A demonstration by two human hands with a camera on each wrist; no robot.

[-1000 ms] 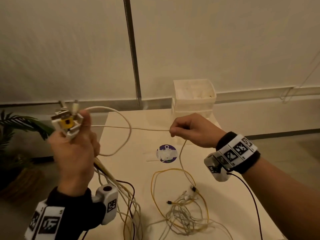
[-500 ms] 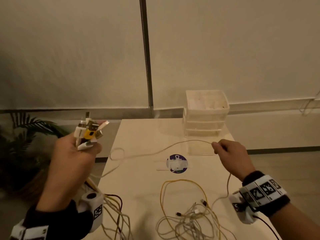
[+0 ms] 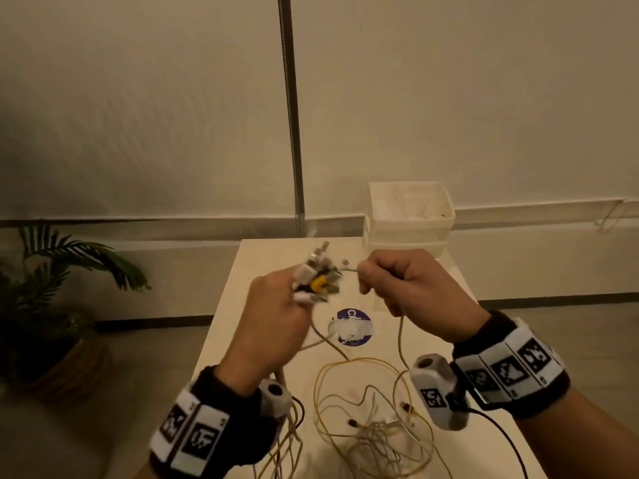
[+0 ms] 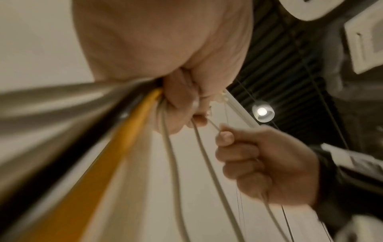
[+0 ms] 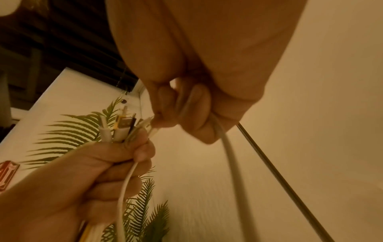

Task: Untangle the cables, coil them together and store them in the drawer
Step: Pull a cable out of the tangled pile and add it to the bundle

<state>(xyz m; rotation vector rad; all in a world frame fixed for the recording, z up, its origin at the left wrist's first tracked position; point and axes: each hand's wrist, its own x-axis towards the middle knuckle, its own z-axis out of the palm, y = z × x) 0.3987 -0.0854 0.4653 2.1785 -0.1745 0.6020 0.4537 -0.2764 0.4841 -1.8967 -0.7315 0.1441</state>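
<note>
Hands: left hand [image 3: 276,312] and right hand [image 3: 411,288] are raised close together above the counter [image 3: 484,392], over its middle.
Left hand: fingers curled tight round a bundle of cable ends [image 3: 320,274]; white, yellow and metal plugs fan out above the fist, and the cords hang from under it toward the near left edge of the counter.
Right hand: fist closed on a thin white cable [image 3: 401,335], thumb and forefinger pinching it just beside the plugs; the cord drops from under the fist to the counter.
Right wrist view: the pinched tip [image 5: 152,126] touches the plug cluster [image 5: 122,129] in the left hand [image 5: 87,173].
Left wrist view: yellow [image 4: 116,155], black and white cords run out of the left fist, blurred; the right hand [image 4: 267,165] grips a white strand beside them.
Loose cables: a tangle of yellow and white cable [image 3: 377,423] lies on the near part of the counter, between the wrists.
Drawer unit: a white stacked drawer box [image 3: 409,219] stands at the far right corner.
Other: a round purple sticker [image 3: 352,326] sits mid-counter; a potted plant [image 3: 52,305] stands on the floor off the left edge.
</note>
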